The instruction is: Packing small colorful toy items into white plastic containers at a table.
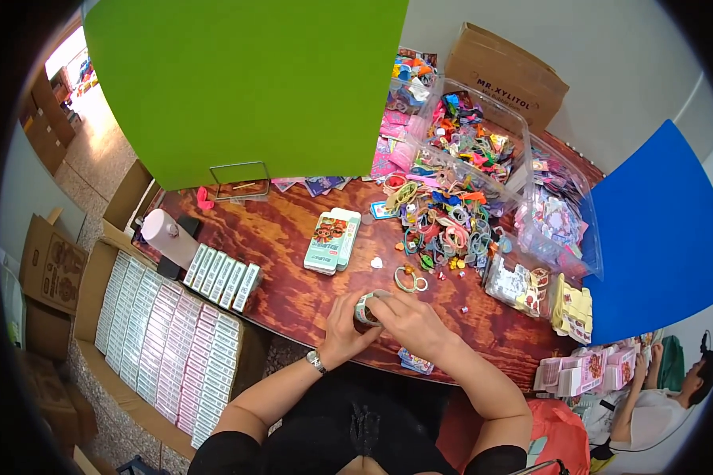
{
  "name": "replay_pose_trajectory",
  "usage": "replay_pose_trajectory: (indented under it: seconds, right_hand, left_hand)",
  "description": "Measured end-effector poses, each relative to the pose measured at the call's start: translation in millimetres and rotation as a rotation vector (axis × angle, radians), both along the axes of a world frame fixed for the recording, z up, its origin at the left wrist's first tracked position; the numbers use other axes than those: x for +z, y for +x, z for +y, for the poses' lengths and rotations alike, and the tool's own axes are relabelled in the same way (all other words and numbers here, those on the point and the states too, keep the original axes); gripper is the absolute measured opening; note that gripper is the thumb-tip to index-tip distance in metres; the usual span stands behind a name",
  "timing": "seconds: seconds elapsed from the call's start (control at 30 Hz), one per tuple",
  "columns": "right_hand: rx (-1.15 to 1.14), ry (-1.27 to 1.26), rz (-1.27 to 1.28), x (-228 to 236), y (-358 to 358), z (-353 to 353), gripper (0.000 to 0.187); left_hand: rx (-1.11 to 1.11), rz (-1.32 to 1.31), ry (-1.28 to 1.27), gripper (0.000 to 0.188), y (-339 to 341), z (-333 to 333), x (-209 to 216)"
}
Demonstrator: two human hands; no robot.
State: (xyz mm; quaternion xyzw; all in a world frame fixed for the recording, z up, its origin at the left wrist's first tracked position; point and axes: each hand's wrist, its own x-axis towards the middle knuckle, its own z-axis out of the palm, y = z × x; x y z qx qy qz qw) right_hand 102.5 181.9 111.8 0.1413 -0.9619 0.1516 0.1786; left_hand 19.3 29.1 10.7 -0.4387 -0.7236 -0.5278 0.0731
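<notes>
A small pale green carton (364, 307) is held upright at the table's near edge, its dark inside showing through the open top. My left hand (342, 323) wraps round its side, a watch on that wrist. At the mouth of the carton, the fingers of my right hand (410, 321) are bent together; whatever they pinch is hidden. Beyond my hands lie flat green printed cartons (330, 241), overlapping. A white scrap (377, 263) and ring-shaped bands (409, 279) rest close to my right hand.
Small colourful trinkets (451, 226) heap up at the right, beside clear plastic bins (523, 170). Filled cartons stand in a row (222, 277) by a pink bottle (169, 237). A cardboard box (242, 356) of packed cartons sits lower left. Another person (661, 404) works at far right.
</notes>
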Motion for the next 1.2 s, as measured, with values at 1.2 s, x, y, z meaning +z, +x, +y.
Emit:
replay_pose_trajectory:
  seconds: [1.2]
  right_hand:
    - [-0.496, -0.652, 0.157, 48, 80, 24, 0.012]
  left_hand:
    - [-0.007, -0.111, 0.043, 0.082, -3, -4, 2]
